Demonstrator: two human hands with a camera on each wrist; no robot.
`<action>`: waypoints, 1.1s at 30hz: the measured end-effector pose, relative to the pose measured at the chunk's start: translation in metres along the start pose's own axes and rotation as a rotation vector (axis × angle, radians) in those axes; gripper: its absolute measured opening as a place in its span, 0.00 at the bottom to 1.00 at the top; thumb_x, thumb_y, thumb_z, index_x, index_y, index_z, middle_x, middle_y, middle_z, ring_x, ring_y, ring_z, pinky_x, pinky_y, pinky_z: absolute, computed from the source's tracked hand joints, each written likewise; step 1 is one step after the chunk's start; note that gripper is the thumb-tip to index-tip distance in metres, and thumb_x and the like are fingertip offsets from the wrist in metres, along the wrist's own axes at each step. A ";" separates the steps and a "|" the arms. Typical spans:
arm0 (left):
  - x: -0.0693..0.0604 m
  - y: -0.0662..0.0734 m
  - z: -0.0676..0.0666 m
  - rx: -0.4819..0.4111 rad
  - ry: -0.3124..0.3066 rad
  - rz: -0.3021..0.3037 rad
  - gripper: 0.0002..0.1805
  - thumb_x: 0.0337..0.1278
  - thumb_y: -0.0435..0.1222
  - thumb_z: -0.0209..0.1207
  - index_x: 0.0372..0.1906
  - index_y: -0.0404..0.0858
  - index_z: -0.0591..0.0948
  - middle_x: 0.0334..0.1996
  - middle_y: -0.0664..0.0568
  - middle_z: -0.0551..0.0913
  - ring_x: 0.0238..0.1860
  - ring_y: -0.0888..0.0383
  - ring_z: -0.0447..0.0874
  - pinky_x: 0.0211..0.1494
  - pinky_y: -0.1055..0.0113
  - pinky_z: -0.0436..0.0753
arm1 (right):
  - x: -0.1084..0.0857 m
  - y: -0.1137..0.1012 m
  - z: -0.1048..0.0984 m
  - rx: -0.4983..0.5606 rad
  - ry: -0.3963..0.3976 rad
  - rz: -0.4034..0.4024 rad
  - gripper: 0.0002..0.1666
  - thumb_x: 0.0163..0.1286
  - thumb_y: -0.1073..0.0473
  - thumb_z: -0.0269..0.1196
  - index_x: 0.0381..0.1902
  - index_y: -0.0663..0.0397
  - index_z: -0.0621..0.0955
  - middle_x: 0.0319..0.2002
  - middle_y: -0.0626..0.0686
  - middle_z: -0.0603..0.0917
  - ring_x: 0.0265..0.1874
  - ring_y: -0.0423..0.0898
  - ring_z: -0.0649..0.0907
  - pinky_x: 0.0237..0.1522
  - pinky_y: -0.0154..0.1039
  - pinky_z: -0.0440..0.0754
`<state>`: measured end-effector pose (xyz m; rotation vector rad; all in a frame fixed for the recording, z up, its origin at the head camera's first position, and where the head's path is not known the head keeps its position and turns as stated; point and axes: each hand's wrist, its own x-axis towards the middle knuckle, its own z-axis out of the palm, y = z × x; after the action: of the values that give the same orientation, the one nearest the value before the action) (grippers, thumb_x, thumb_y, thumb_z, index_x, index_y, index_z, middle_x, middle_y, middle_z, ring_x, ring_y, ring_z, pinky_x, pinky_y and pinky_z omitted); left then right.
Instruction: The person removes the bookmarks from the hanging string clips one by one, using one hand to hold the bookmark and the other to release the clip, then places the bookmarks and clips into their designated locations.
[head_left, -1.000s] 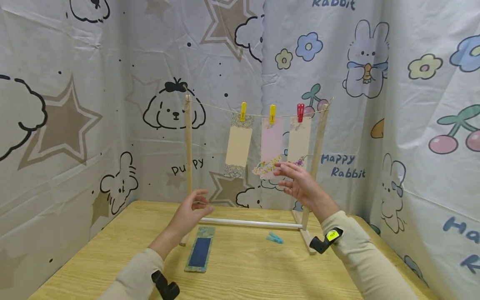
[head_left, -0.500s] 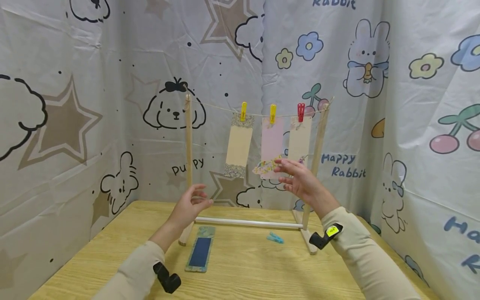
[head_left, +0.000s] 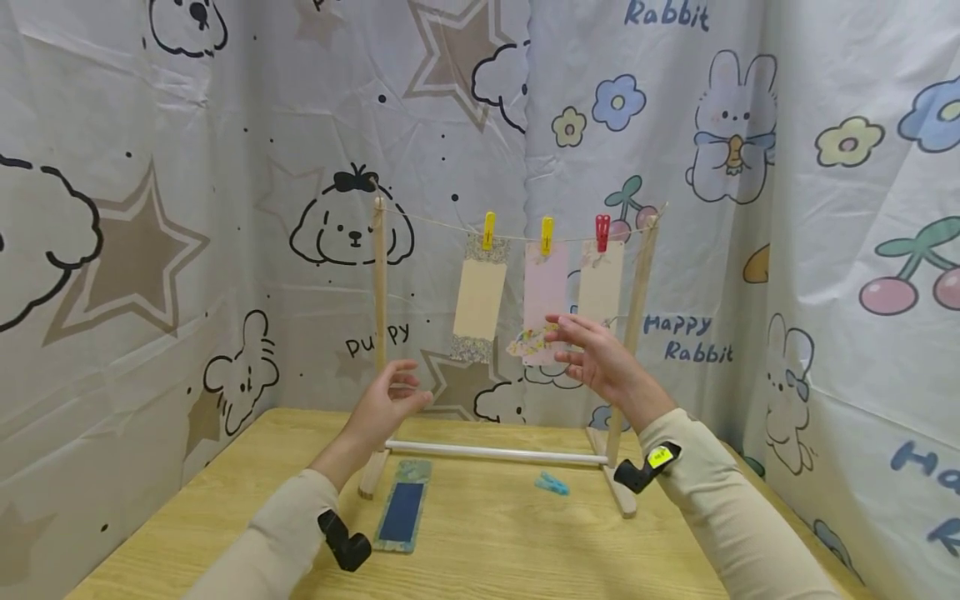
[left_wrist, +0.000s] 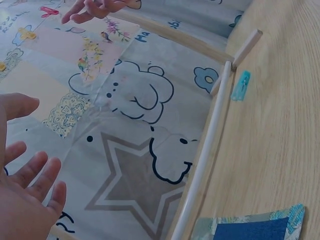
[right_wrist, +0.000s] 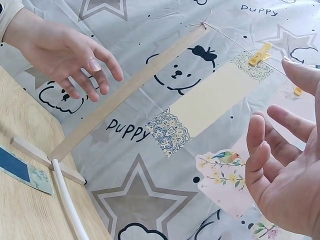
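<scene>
Three paper bookmarks hang by clothespins from a string on a wooden rack. The cream patterned bookmark (head_left: 480,300) hangs from a yellow clothespin (head_left: 489,232), the pink one (head_left: 546,283) from another yellow clothespin (head_left: 547,237), and a cream floral one (head_left: 600,287) from a red clothespin (head_left: 602,233). My right hand (head_left: 600,358) is raised before the pink and floral bookmarks, fingers loosely bent, holding nothing. Beside the left post, my left hand (head_left: 386,404) hovers above the table with relaxed fingers and nothing in them. A blue-green bookmark (head_left: 402,510) lies below it.
A blue clothespin (head_left: 552,483) lies on the wooden table (head_left: 510,550) toward the right. The rack has a left post (head_left: 380,283), a right post (head_left: 640,283) and a white crossbar (head_left: 495,452) low between them. Printed curtains (head_left: 225,125) surround the table.
My left hand has risen slightly and shifted a little to the right. My right hand stays nearly in place. The head view has tilted slightly up.
</scene>
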<state>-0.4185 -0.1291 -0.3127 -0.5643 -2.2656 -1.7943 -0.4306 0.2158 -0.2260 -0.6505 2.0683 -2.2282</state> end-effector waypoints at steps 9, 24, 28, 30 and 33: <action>0.012 0.002 0.005 0.008 0.010 0.022 0.35 0.68 0.37 0.66 0.75 0.40 0.66 0.62 0.40 0.72 0.65 0.41 0.72 0.64 0.45 0.75 | 0.005 -0.005 0.003 -0.023 -0.015 -0.013 0.36 0.82 0.47 0.57 0.76 0.63 0.64 0.59 0.59 0.76 0.34 0.42 0.80 0.32 0.31 0.78; 0.025 0.000 0.007 0.028 0.024 0.013 0.35 0.68 0.38 0.67 0.75 0.40 0.66 0.62 0.40 0.71 0.64 0.41 0.72 0.63 0.45 0.75 | 0.010 -0.009 0.009 -0.032 -0.028 -0.021 0.36 0.81 0.46 0.58 0.76 0.61 0.66 0.58 0.58 0.77 0.34 0.43 0.81 0.32 0.31 0.79; 0.030 -0.001 0.010 0.048 0.015 0.014 0.36 0.67 0.39 0.68 0.74 0.41 0.66 0.63 0.41 0.71 0.66 0.41 0.71 0.63 0.45 0.75 | 0.013 -0.010 0.011 -0.048 -0.032 -0.026 0.36 0.81 0.46 0.58 0.76 0.61 0.66 0.58 0.57 0.77 0.35 0.44 0.80 0.33 0.31 0.78; 0.032 -0.001 0.011 0.048 0.006 0.015 0.36 0.68 0.39 0.67 0.75 0.41 0.65 0.63 0.41 0.70 0.67 0.41 0.69 0.64 0.45 0.75 | 0.014 -0.010 0.011 -0.056 -0.033 -0.027 0.35 0.81 0.46 0.57 0.76 0.61 0.66 0.58 0.58 0.76 0.35 0.44 0.80 0.33 0.31 0.78; 0.036 0.001 0.013 0.047 0.006 0.013 0.36 0.67 0.40 0.67 0.75 0.41 0.65 0.63 0.42 0.69 0.67 0.41 0.68 0.64 0.44 0.74 | 0.015 -0.012 0.012 -0.065 -0.034 -0.030 0.35 0.82 0.47 0.57 0.76 0.62 0.66 0.58 0.58 0.76 0.36 0.45 0.79 0.33 0.31 0.78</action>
<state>-0.4495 -0.1100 -0.3011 -0.5634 -2.2888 -1.7290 -0.4374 0.2016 -0.2101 -0.7234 2.1366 -2.1573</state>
